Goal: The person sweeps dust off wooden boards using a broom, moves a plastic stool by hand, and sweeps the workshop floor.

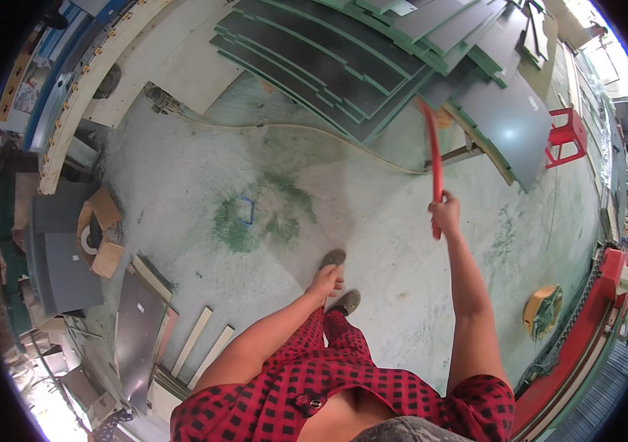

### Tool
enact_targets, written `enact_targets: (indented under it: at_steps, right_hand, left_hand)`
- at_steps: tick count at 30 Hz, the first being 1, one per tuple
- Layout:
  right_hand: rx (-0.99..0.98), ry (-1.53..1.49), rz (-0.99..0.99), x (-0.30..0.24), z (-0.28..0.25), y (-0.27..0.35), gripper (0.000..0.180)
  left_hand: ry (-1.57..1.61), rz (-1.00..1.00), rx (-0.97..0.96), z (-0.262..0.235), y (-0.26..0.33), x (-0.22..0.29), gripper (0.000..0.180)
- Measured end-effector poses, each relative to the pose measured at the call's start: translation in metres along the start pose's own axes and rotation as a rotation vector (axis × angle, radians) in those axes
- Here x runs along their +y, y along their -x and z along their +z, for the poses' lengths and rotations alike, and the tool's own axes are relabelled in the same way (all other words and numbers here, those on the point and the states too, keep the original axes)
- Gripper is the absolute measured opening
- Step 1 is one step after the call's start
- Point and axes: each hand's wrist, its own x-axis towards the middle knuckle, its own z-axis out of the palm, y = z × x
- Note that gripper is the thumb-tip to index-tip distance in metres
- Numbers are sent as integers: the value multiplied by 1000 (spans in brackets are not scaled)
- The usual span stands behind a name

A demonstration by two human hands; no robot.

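An opened brown cardboard box (99,232) sat on the floor to your left, flaps spread, with a round white-and-dark object inside; beside it lay flat grey metal sheets (64,258). A yellow round spool (542,309) rested near the red machine rail (586,324) on your right. Your right hand (445,214) was raised, its fingers wrapped tight around the lower end of a long, thin, slightly curved red strip (432,151), which pointed up toward the stacked dark grey panels with green edges (343,59). Your left hand (325,281) hung empty above your shoes, fingers loosely curled. A red plastic stool (566,132) stood beyond.
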Motion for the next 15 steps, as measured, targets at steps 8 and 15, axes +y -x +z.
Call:
enact_targets:
  at_steps: [8, 15]
  right_hand:
    - [-6, -277, 307, -9, 26, -120, 10]
    - [-194, 132, 73, -13, 61, -70, 21]
  left_hand:
    - [94, -148, 161, -42, 15, -17, 42]
    - [44, -170, 29, -37, -4, -37, 42]
